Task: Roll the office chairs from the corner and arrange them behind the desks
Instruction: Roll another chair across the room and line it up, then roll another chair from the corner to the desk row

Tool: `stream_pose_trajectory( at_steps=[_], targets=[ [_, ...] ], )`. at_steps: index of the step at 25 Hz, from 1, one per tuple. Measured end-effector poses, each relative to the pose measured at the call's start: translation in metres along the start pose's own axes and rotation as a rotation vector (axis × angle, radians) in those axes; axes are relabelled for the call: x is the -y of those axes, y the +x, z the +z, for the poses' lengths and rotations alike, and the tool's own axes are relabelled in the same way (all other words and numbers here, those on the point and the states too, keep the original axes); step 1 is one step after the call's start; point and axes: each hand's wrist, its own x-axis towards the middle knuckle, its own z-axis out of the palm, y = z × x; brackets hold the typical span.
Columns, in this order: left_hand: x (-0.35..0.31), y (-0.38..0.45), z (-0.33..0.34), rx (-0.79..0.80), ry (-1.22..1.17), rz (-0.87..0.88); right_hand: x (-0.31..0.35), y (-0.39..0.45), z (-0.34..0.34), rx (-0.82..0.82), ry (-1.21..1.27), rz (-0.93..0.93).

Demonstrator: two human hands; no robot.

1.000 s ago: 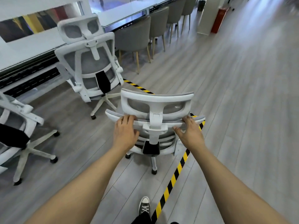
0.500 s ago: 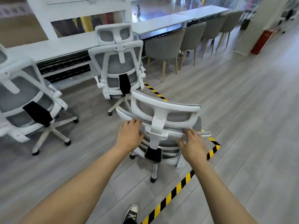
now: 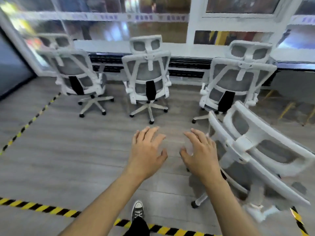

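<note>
Three white mesh office chairs face a long white desk point(image 3: 179, 48) along the window: a left chair point(image 3: 75, 74), a middle chair point(image 3: 148, 74) and a right chair point(image 3: 237, 79). A fourth white chair point(image 3: 259, 150) stands close at my right, its backrest turned at an angle. My left hand point(image 3: 146, 150) and my right hand point(image 3: 199, 152) hover over the floor with fingers spread, holding nothing. My right hand is just left of the near chair's backrest and apart from it.
Yellow-and-black floor tape point(image 3: 42, 208) runs along the floor near my shoe point(image 3: 137, 210) and up the left side. Grey wood floor point(image 3: 68, 150) lies between me and the chairs. A dark partition point(image 3: 10, 68) stands at far left.
Both hands have let go of the near chair's backrest. My view has swung left, so the chair now sits at my right and three chairs at the desk are in view.
</note>
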Motion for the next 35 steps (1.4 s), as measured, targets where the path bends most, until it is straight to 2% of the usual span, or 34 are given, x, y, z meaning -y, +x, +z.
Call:
stream_pose_trajectory(
  at_steps=[3,8,11,16,24,35],
  targets=[
    [0.063,-0.048,-0.042,0.024,0.058,-0.213,0.078,0.010,0.033,0.079,0.064,-0.200],
    [0.170,-0.155,-0.121,-0.132,0.129,-0.581,0.238,0.004,0.099,0.195,0.156,-0.528],
    [0.235,-0.234,-0.169,-0.196,0.196,-0.765,0.352,-0.021,0.140,0.239,0.236,-0.683],
    [0.330,-0.370,-0.250,-0.219,0.357,-1.039,0.542,-0.095,0.207,0.345,0.366,-0.910],
    [0.429,-0.555,-0.335,-0.277,0.549,-1.482,0.781,-0.226,0.279,0.550,0.421,-1.286],
    [0.547,-0.736,-0.423,-0.306,0.693,-1.996,1.057,-0.365,0.382,0.860,0.486,-1.675]
  ],
)
